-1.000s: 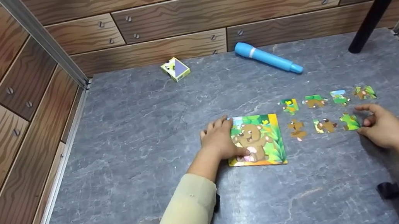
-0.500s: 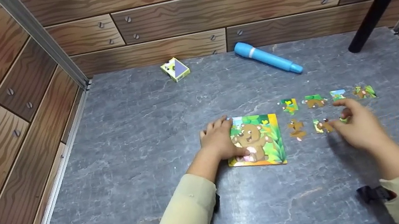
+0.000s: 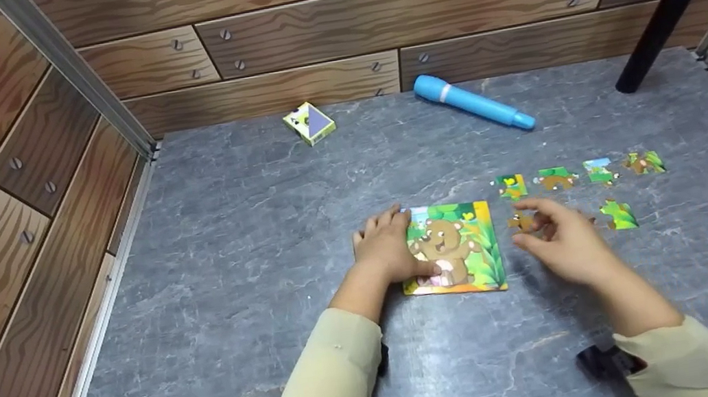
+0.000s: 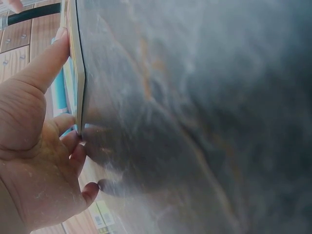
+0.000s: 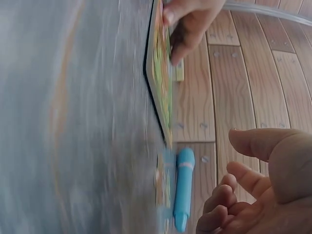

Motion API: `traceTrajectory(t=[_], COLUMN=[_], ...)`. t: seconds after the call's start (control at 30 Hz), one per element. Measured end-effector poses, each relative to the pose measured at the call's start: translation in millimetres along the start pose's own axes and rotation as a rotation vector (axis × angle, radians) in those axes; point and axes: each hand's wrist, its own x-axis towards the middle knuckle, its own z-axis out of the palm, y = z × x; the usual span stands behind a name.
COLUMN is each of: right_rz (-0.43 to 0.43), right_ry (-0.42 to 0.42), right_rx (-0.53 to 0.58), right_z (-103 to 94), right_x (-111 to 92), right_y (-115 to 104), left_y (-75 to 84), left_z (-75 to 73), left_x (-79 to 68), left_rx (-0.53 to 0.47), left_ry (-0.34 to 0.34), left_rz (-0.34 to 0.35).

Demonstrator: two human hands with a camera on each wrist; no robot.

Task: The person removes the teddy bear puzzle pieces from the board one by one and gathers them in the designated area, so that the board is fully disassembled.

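Observation:
A square bear-picture puzzle board [image 3: 454, 247] lies flat on the table in the head view. My left hand [image 3: 383, 248] rests on its left side, the thumb across the picture and the fingertips around the upper left corner. Right of the board, my right hand [image 3: 568, 241] hovers over the loose puzzle pieces, thumb and index finger spread with nothing between them. Beneath the fingers a brown bear piece [image 3: 518, 222] shows in part; another piece beside it is hidden by the hand. A green leaf piece [image 3: 619, 214] lies to the hand's right.
Behind the right hand runs a row of several puzzle pieces, among them a yellow-green piece [image 3: 513, 186] and a sky-blue piece [image 3: 598, 170]. Farther back are a small card box [image 3: 309, 124], a blue toy microphone [image 3: 476, 103] and a standing black microphone [image 3: 656, 35]. Wood-patterned walls enclose the table.
My right hand has swept left from beside the green leaf piece, across the lower row, to the brown bear piece near the board. The left hand and the board stay in place.

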Motion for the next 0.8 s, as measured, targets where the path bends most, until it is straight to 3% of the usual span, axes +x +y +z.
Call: traceTrajectory(t=[0.43,0.8], right_rz=[-0.059,0.009], right_ry=[-0.153,-0.211], right_rx=[0.098,-0.114], right_z=[47.7,65.1], right_x=[-4.5,-6.5], right_y=[-18.1,-21.3], left_y=[0.7,-0.3], left_z=[2.1,2.9], left_x=[1.6,1.0], left_rx=[0.025,0.017], left_ry=[0.020,0.028], left_rz=[0.001,0.011])
